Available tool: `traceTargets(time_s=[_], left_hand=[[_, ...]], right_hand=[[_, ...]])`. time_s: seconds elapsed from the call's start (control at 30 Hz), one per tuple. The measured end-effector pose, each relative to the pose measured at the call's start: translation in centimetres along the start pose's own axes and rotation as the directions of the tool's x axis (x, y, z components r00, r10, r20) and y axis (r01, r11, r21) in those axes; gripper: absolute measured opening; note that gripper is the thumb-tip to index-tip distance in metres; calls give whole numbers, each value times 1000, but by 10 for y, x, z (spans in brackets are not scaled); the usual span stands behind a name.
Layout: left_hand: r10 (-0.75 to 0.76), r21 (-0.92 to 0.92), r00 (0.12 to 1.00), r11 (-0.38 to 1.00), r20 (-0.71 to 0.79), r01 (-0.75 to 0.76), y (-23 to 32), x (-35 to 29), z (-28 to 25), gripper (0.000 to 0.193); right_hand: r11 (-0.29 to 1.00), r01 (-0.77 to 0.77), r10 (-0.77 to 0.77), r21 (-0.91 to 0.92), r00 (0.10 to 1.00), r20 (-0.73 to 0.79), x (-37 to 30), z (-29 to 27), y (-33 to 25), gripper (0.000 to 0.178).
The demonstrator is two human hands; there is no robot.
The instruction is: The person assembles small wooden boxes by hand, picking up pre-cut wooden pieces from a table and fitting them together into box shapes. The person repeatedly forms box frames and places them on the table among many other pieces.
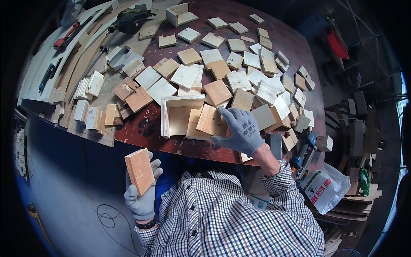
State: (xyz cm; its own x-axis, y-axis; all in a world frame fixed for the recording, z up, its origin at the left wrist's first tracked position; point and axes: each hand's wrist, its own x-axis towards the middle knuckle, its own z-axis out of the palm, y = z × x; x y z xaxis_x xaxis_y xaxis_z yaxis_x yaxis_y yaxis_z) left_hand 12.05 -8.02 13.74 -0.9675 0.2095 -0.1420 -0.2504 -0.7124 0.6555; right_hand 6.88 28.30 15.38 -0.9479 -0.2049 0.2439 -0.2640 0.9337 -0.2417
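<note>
My left hand (143, 199), in a grey glove, holds up a reddish-brown rectangular wooden block (140, 171) in front of the table's near edge. My right hand (242, 130), also gloved in grey, has its thumb and fingers around the right end of a light brown wooden block (209, 119) with small dark holes. That block lies over another pale block (193, 126) beside an open-sided corner of pale boards (184, 101). The fingertips' contact on the block's far side is partly hidden.
Many loose wood blocks (217, 92) cover the dark red table (145, 132). A blue nail gun (305, 147) lies at the right edge, by a white plastic bag (327, 186). Far left are a hammer (102, 50), a red-handled tool (66, 38) and a black-and-yellow power tool (130, 20).
</note>
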Motion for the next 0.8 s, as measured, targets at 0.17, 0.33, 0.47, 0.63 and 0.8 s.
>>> traceTargets(time_s=[0.17, 0.33, 0.47, 0.63, 0.8], left_hand=[[6, -148, 1000, 989, 20, -3, 0, -4, -11, 106], [13, -158, 999, 987, 31, -8, 0, -2, -6, 106], [-3, -147, 999, 989, 47, 10, -1, 0, -7, 105], [-25, -135, 997, 990, 68, 34, -1, 1, -9, 105], [-10, -117, 996, 993, 84, 19, 1, 3, -9, 104]], right_hand=[[991, -97, 100, -87, 994, 32, 7, -6, -12, 81], [953, -296, 293, -63, 955, -54, 8, -1, -32, 76], [905, -389, 415, 174, 897, -152, 4, 2, -36, 83], [966, -109, 126, 233, 990, -57, 0, -6, -13, 94], [941, 311, -332, 135, 928, 172, 24, -21, 39, 101]])
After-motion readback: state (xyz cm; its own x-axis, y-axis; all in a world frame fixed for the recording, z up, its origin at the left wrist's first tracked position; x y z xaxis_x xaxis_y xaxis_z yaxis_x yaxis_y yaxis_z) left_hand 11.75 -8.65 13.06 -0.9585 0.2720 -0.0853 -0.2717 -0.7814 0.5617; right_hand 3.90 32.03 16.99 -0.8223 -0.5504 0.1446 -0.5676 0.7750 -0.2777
